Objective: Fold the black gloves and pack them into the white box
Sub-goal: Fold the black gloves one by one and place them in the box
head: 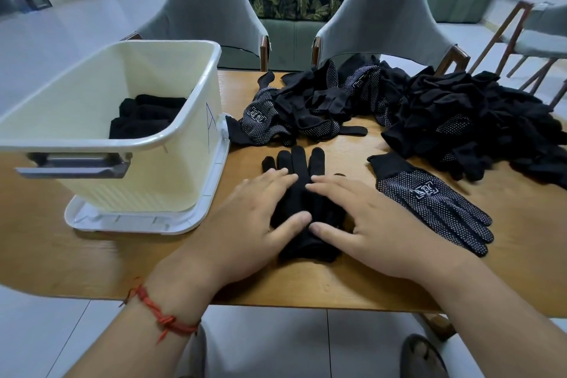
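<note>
Wooden table (92, 255) fills most of the view. On its left stands the white box (153, 181), sitting on its lid (129, 221), with a few folded gloves (144, 116) stacked inside against the right wall. A loose pile of gloves (445, 120) sprawls across the back and right. Both hands lie flat, fingers straight, gripping nothing: left hand (245, 218) and right hand (377, 224) press side by side on one black glove (302, 169) mid-table, its fingers poking out beyond them. A dotted glove (435, 202) lies just right of the right hand.
</note>
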Tool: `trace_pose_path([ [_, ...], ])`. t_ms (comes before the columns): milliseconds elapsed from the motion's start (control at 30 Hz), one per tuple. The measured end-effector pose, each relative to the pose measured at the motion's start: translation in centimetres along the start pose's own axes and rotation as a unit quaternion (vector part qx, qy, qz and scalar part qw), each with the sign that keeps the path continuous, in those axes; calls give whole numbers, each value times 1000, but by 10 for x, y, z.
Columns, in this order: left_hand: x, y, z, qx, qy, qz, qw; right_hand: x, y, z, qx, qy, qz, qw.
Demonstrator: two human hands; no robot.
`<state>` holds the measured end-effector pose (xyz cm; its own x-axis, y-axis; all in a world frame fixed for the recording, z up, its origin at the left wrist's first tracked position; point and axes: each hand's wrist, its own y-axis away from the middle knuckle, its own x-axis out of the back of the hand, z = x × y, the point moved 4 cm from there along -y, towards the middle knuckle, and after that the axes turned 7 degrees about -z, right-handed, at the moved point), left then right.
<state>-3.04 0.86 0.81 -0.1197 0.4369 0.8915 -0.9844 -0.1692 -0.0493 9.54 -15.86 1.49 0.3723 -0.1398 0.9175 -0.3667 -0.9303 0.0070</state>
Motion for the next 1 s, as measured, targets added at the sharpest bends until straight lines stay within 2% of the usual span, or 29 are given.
trace_pose_path([
  [167,-9,-2,-2,17,-75,-50,996,-1,-8,6,-40,19,-11,999],
  [400,-7,-1,1,12,-75,-67,995,-3,-28,9,-87,55,-4,995],
  [633,-6,-1,2,5,-59,-65,996,-9,-40,13,-111,58,-40,991],
  [733,-6,-2,-1,5,-44,-47,998,-6,-36,12,-99,39,-11,994],
  [900,6,-6,-6,-6,38,51,998,9,-20,11,-27,-52,76,995],
  [1000,4,-8,-4,-11,3,21,1000,11,-9,10,17,-50,89,995],
])
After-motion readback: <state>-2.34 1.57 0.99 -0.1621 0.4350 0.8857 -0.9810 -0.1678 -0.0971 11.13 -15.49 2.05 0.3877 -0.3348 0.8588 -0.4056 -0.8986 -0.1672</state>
